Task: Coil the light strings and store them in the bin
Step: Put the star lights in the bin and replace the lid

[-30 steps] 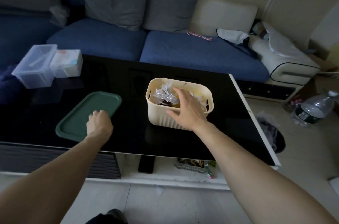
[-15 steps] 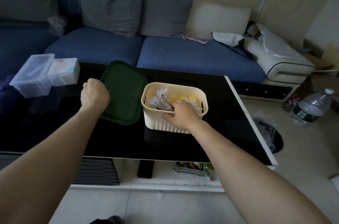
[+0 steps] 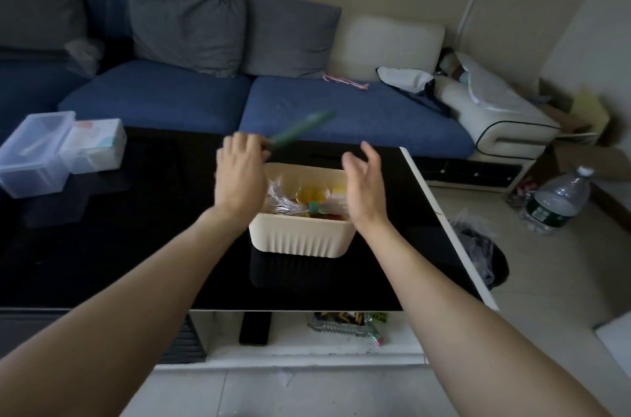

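Green lid (image 3: 300,129) in left hand (image 3: 240,177), edge-on above bin (image 3: 300,239) rim.

Cream bin (image 3: 300,240) w/ bagged lights (image 3: 290,199), lid (image 3: 300,131) above.

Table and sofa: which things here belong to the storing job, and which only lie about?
Job: cream bin, bagged lights inside it, green lid held by left hand, right hand.
Lying about: clear box, water bottle, grey cushions.
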Demonstrator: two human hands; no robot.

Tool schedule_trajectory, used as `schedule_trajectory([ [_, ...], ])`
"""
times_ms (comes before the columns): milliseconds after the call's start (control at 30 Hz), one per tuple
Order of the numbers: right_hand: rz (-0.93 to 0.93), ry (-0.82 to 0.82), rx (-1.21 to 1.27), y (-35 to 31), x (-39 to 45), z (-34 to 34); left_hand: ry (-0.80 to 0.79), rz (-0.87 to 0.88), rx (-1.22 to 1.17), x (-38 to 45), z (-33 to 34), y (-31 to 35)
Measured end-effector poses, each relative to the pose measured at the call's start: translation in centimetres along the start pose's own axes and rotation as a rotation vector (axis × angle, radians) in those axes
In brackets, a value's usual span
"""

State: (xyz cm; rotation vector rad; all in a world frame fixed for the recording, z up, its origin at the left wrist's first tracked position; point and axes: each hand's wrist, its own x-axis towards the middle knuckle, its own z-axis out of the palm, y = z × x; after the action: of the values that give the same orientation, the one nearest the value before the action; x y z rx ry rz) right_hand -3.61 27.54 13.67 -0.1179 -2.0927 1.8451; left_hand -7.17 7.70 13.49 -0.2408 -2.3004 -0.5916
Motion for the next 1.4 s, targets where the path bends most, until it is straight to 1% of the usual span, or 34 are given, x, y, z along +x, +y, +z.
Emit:
schedule_trajectory([
  [67, 0.087, 0.106, 0.083, -0.2, 0.4, -1.0, -0.137, 0.141, 0.021, -2.0, 1.6, 0.4],
  [100, 0.133, 0.130, 0.056, 0.0, 0.4, -1.5, -0.193, 0.175, 0.013, -3.0, 2.2, 0.5],
  [167, 0.217, 0.139, -0.098, 1.0, 0.2, -2.3, -0.261, 0.190, -0.013, -4.7, 3.0, 0.4],
  [267, 0.264, 0.063, -0.314, 2.8, -0.4, -3.0, -0.320, 0.162, -0.045, -6.3, 3.6, -0.1],
  [333, 0.247, 0.007, -0.439, 3.6, -0.8, -3.1, -0.321, 0.081, -0.099, -6.7, 3.3, -0.3],
  [400, 0.218, 0.006, -0.518, 3.8, -1.1, -3.1, -0.346, -0.045, -0.150, -6.7, 3.0, -0.3],
  [533, 0.205, -0.005, -0.519, 3.5, -1.6, -3.1, -0.382, -0.312, -0.184, -5.8, 2.5, -0.1],
  [633, 0.205, -0.028, -0.520, 3.4, -1.7, -2.9, -0.423, -0.512, -0.385, -5.5, 1.6, -0.1],
  [700, 0.209, -0.036, -0.517, 3.3, -1.8, -2.8, -0.435, -0.549, -0.430, -5.6, 1.5, -0.3],
  [767, 0.224, -0.040, -0.517, 3.2, -1.8, -2.7, -0.445, -0.527, -0.389, -5.8, 1.7, -0.4],
  [833, 0.208, -0.043, -0.550, 3.1, -1.8, -2.6, -0.463, -0.541, -0.378, -5.6, 1.8, -0.5],
  [967, 0.089, -0.056, -0.816, 3.2, -0.8, -2.7, -0.574, -0.590, -0.299, -3.7, 2.1, -0.7],
  [1033, 0.070, -0.094, -0.968, 2.8, 0.3, -2.6, -0.585, -0.616, -0.233, -2.3, 2.4, -0.8],
  [1067, 0.066, -0.122, -1.041, 2.5, 0.8, -2.3, -0.587, -0.612, -0.156, -1.7, 2.6, -0.9],
  [1133, 0.053, -0.176, -1.151, 2.1, 1.7, -1.8, -0.609, -0.528, 0.013, -0.8, 3.3, -0.9],
  [1200, 0.058, -0.241, -1.171, 2.6, 2.3, -1.2, -0.630, -0.365, 0.056, -0.4, 4.3, -1.0],
  [1267, 0.090, -0.313, -1.153, 3.6, 2.9, -0.5, -0.694, -0.186, 0.096, -0.2, 5.4, -1.5],
  [1300, 0.088, -0.333, -1.171, 4.1, 3.2, -0.2, -0.728, -0.137, 0.125, -0.1, 6.0, -1.8],
  [1400, 0.037, -0.330, -1.242, 5.3, 4.8, -0.1, -0.767, -0.103, 0.172, 0.8, 7.3, -2.5],
])
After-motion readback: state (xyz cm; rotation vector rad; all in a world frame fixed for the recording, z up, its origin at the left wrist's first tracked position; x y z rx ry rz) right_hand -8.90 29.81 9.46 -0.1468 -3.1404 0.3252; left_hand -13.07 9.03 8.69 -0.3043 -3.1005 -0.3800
